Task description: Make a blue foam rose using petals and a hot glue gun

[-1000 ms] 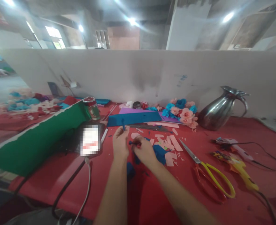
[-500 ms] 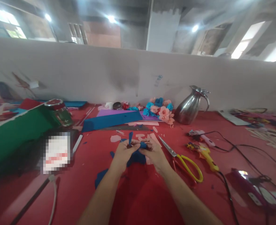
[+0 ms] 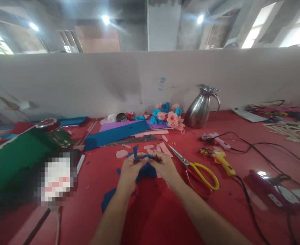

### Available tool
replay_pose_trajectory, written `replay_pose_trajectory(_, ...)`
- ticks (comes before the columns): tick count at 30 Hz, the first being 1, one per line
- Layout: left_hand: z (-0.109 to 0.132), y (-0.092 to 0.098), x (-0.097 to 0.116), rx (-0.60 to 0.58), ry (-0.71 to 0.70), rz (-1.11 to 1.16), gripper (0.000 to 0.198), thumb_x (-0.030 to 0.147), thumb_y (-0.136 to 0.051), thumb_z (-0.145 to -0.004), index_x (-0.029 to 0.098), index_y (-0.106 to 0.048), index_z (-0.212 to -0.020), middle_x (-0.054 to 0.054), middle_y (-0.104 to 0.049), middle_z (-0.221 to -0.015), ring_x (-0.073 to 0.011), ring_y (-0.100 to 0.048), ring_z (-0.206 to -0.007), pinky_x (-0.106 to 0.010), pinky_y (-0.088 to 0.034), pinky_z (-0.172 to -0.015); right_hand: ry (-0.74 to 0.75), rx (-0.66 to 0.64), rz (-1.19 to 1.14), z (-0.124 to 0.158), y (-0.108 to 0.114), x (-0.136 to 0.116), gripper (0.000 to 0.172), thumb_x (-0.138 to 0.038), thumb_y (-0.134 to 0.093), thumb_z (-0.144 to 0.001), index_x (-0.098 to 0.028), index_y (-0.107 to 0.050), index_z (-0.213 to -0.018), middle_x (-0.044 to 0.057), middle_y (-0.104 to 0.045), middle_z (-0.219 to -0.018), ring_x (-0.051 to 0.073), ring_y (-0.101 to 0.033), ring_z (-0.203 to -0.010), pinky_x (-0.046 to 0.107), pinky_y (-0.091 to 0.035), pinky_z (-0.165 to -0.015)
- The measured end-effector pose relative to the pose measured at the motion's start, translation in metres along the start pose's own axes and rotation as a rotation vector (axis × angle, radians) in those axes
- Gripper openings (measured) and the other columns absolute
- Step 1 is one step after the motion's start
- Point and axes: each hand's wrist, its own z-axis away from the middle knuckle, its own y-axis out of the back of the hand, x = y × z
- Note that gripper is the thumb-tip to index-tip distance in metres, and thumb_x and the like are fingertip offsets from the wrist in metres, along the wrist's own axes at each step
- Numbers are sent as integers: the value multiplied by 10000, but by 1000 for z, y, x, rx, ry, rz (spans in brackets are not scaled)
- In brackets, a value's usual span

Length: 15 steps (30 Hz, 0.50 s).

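Observation:
My left hand [image 3: 129,170] and my right hand [image 3: 163,166] meet over the middle of the red table, fingers pinched together. Between them is a blue paper strip [image 3: 135,151], one end sticking up beside my left fingers. Both thumbs press on it, and my fingers hide much of the strip. Under the hands lies more blue paper [image 3: 147,172], with another blue piece [image 3: 108,200] by my left forearm. Pink paper scraps [image 3: 121,153] are scattered just beyond. Scissors [image 3: 186,162] with yellow and red handles lie open to the right of my right hand.
Right of the scissors lie a yellow glue gun [image 3: 225,164], a pink glue gun [image 3: 221,141] and their cords. A metal jug [image 3: 199,110] stands at the back near paper flowers [image 3: 172,119]. A blue sheet [image 3: 116,133], glass jar [image 3: 59,134] and green sheet [image 3: 17,149] are leftward.
My hands have drawn closer together, and the rolled blue part between my fingertips is now more covered. The view has turned slightly to the right, shifting the tabletop things leftward.

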Motion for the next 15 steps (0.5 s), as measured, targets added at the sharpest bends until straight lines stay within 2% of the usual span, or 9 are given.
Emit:
replay_pose_trajectory(4,-1,2,2,70,-66,-46,239,277,-810,-534,151,-696,-702,-9,-659,-654,-122,-574,-589,-228,-427,-557,62,14,116,0,1,0,104,-279,-612,-742,-186,-655,-723,-17,-618,-660,135,-546,-629,244,-442,-603)
replay_pose_trajectory(8,-4,5,4,43,-48,-65,255,313,-816,-542,154,-701,-705,-26,-669,-654,-150,-589,-583,-247,-446,-535,102,64,196,3,-3,-7,91,-259,-599,-755,-197,-654,-717,-16,-623,-665,137,-547,-619,248,-434,-601)
replay_pose_trajectory(11,-8,6,3,5,-16,-97,333,336,-845,-502,165,-733,-765,-57,-706,-730,-186,-614,-601,-280,-478,-543,127,64,281,5,-4,-16,99,-247,-583,-780,-213,-676,-777,-9,-655,-701,142,-573,-628,245,-438,-596)
replay_pose_trajectory(13,-11,8,0,-23,-15,-82,320,355,-844,-512,168,-741,-751,-72,-711,-729,-182,-603,-553,-280,-468,-503,136,49,371,5,3,-22,143,-266,-551,-824,-226,-687,-843,-5,-668,-705,146,-598,-630,241,-441,-589)
replay_pose_trajectory(15,-12,9,-3,-54,-62,-17,265,333,-851,-517,162,-734,-682,-71,-684,-632,-171,-578,-486,-273,-439,-452,144,86,477,7,23,-30,182,-293,-517,-861,-231,-684,-893,6,-689,-736,153,-625,-654,242,-451,-601)
